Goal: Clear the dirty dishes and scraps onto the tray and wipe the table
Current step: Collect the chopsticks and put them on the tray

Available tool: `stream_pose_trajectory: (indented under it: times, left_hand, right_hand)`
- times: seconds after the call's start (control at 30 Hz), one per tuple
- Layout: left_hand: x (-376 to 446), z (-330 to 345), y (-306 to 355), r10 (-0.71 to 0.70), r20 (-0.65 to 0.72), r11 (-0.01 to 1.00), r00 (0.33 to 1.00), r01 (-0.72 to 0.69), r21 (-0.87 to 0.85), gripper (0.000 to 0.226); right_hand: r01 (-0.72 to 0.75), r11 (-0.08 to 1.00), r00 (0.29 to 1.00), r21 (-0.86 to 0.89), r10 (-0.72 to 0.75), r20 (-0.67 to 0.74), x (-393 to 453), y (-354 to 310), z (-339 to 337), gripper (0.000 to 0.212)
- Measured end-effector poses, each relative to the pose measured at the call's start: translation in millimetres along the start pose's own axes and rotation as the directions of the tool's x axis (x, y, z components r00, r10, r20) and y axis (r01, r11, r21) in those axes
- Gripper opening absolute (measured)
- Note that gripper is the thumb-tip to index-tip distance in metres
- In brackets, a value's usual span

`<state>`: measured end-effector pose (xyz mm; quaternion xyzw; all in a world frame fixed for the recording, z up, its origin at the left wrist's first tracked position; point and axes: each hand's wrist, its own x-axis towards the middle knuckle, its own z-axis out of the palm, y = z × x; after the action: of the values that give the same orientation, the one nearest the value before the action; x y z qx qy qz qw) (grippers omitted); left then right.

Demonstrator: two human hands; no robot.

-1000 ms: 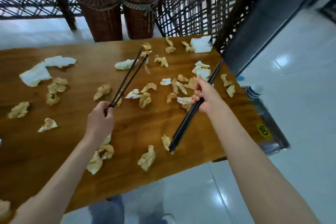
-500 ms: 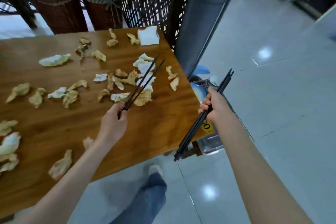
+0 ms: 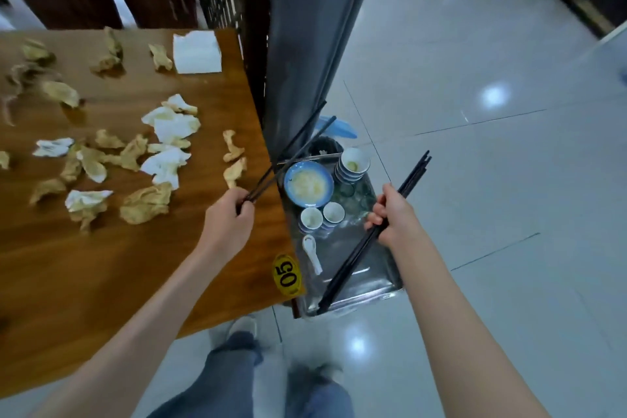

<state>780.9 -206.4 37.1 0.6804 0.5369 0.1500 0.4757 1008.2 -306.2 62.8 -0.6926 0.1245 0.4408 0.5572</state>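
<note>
The left hand [image 3: 228, 226] grips a pair of black chopsticks [image 3: 291, 153] by their near ends, over the right edge of the wooden table [image 3: 101, 265]; the sticks slant up and to the right, their tips spread apart and reaching past the table edge above the metal tray [image 3: 356, 295]. The right hand [image 3: 393, 217] is closed round a thicker bundle of black chopsticks, the bundle [image 3: 353, 258], gripped near its middle; it runs from upper right to lower left, its lower end over the tray's near rim. The tray sits low beside the table's right edge, above the tiled floor. On it lie a blue plate [image 3: 308, 184] with pale residue, a stack of small bowls [image 3: 353, 164] at the far right, 2 small cups [image 3: 322, 215] side by side nearer, and a white spoon [image 3: 312, 253] lying just nearer than the cups. On the table, many yellowish scraps [image 3: 146, 202] and crumpled white napkins [image 3: 169, 127] are scattered across the left and middle, with a folded white napkin stack [image 3: 196, 51] near the far right corner. A yellow oval tag [image 3: 287, 275] marked 05 is on the table's near right corner. The person's jeans and shoes show below, blurred.
</note>
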Motion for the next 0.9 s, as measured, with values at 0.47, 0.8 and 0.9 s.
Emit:
stream_pose_trajectory:
  times: [0.47,0.8,0.9]
  left_hand:
    - [6,208,31,-0.153,-0.182,0.985,0.971,0.134,-0.112,0.013]
    - [16,265,-39,-0.271,-0.308,0.962,0.912,0.265,-0.06,0.013]
    - [9,274,-64,-0.307,-0.336,0.951,0.891,0.298,-0.078,0.013]
  right_hand:
    - [0.065,0.854,0.996,-0.517,-0.02,0.093,176,15,-71,0.038]
    - [0.288,0.542,0.946,-0.789,-0.036,0.321,269,76,-81,0.046]
    - [0.331,0.443,0.928,-0.833,0.006,0.373,284,97,-79,0.047]
